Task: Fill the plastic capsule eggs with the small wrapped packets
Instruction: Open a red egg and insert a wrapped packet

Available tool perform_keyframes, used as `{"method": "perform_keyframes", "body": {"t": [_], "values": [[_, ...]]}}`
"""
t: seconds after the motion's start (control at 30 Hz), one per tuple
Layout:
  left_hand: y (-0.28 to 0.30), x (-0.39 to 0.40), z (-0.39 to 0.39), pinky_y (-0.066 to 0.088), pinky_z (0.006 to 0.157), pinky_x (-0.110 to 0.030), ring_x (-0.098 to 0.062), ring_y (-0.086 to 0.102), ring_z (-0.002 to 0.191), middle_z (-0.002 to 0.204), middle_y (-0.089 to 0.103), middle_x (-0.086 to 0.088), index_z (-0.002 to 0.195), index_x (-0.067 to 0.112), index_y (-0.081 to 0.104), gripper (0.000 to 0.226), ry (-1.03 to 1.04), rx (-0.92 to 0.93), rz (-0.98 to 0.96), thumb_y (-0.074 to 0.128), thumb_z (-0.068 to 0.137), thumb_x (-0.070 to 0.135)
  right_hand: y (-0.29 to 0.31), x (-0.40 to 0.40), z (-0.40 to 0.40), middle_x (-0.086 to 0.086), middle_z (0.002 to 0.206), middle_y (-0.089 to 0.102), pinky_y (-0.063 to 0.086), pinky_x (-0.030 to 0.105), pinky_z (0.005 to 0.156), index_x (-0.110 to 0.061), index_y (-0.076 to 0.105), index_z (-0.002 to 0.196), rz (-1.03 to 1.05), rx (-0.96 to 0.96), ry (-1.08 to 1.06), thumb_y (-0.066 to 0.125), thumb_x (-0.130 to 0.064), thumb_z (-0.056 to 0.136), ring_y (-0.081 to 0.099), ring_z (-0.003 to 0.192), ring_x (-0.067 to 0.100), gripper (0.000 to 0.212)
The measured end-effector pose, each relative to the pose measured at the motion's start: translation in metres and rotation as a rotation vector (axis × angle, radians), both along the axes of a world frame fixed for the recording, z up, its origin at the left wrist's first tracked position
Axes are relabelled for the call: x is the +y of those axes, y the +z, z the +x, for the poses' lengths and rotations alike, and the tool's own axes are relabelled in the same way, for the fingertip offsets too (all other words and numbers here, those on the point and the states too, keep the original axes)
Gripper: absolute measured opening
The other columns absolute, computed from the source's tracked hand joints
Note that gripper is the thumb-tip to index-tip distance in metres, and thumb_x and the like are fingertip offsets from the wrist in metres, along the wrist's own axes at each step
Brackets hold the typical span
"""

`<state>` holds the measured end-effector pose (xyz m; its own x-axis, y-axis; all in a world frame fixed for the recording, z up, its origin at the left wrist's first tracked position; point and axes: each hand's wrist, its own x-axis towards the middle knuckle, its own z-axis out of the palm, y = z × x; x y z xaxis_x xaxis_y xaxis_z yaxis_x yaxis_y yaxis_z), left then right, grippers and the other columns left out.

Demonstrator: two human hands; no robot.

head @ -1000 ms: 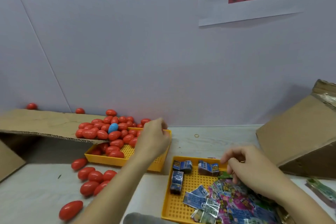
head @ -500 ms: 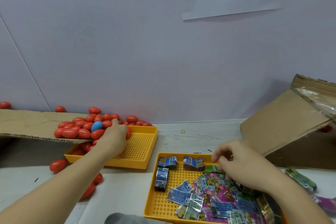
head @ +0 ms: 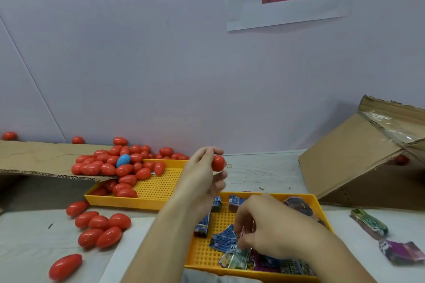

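Observation:
My left hand [head: 202,174] holds one red capsule egg [head: 218,163] in its fingertips, lifted above the gap between the two yellow trays. My right hand [head: 269,225] reaches down into the near yellow tray [head: 207,257] and pinches a small wrapped packet [head: 241,235] among a heap of blue, pink and silver packets [head: 224,240]. The far yellow tray [head: 158,200] holds a pile of red eggs [head: 124,172] with one blue egg [head: 123,160] on top.
Loose red eggs [head: 99,227] lie on the table at the left. A cardboard flap [head: 34,158] overhangs the far tray's left end. A tipped cardboard box [head: 368,156] stands at the right, with stray packets [head: 370,224] in front of it. A wall runs close behind.
My left hand left the egg pile and rose to the right with a red egg in its fingers. My right hand moved lower into the packet tray and closed on a packet.

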<state>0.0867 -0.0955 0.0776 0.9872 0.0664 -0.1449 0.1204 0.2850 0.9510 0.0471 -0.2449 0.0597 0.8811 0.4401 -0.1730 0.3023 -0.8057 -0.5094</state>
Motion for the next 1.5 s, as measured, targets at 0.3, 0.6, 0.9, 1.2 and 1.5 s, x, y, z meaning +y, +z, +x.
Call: {"method": "perform_keyframes", "body": {"t": [0.3, 0.6, 0.9, 1.2, 1.5], "values": [[-0.032, -0.002, -0.02, 0.028, 0.033, -0.021, -0.015, 0.04, 0.049, 0.069, 0.047, -0.005, 0.088, 0.008, 0.053, 0.024, -0.138, 0.003, -0.316, 0.056, 0.089, 0.032, -0.007, 0.003, -0.001, -0.013, 0.097, 0.052, 0.048, 0.021, 0.066, -0.037, 0.057, 0.098, -0.029, 0.04, -0.005, 0.086, -0.035, 0.073, 0.055, 0.082, 0.007, 0.038], [-0.044, -0.005, 0.002, 0.036, 0.035, -0.024, -0.017, 0.049, 0.044, 0.063, 0.059, -0.006, 0.089, 0.006, 0.065, 0.038, -0.12, -0.162, -0.063, 0.042, 0.106, 0.031, -0.009, -0.021, 0.013, -0.013, 0.077, 0.063, 0.048, 0.016, 0.064, -0.04, 0.064, 0.086, 0.287, 0.161, -0.005, 0.088, -0.032, 0.072, 0.056, 0.065, -0.002, 0.029], [-0.05, -0.004, 0.003, 0.035, 0.038, -0.023, -0.015, 0.049, 0.044, 0.065, 0.061, 0.0, 0.085, 0.01, 0.066, 0.029, -0.084, -0.213, 0.115, 0.043, 0.103, 0.013, -0.018, -0.029, 0.019, -0.003, 0.082, 0.067, 0.052, 0.026, 0.065, -0.032, 0.07, 0.087, 0.589, 0.177, -0.062, 0.09, -0.022, 0.07, 0.061, 0.065, 0.013, 0.028], [-0.051, -0.004, 0.002, 0.035, 0.038, -0.023, -0.014, 0.048, 0.043, 0.064, 0.06, 0.002, 0.086, 0.01, 0.065, 0.028, -0.106, -0.225, 0.189, 0.042, 0.103, 0.013, -0.02, -0.019, 0.018, -0.006, 0.075, 0.075, 0.058, 0.028, 0.066, -0.033, 0.079, 0.078, 0.352, 0.017, -0.054, 0.079, -0.033, 0.083, 0.07, 0.069, 0.013, 0.005], [-0.05, -0.005, 0.001, 0.034, 0.037, -0.022, -0.013, 0.047, 0.042, 0.065, 0.059, 0.002, 0.088, 0.008, 0.064, 0.026, -0.108, -0.216, 0.197, 0.042, 0.102, 0.012, -0.023, -0.017, 0.018, -0.019, 0.081, 0.071, 0.052, 0.017, 0.069, -0.036, 0.075, 0.087, 0.341, -0.078, -0.04, 0.072, -0.026, 0.091, 0.066, 0.078, 0.001, 0.011]]}}
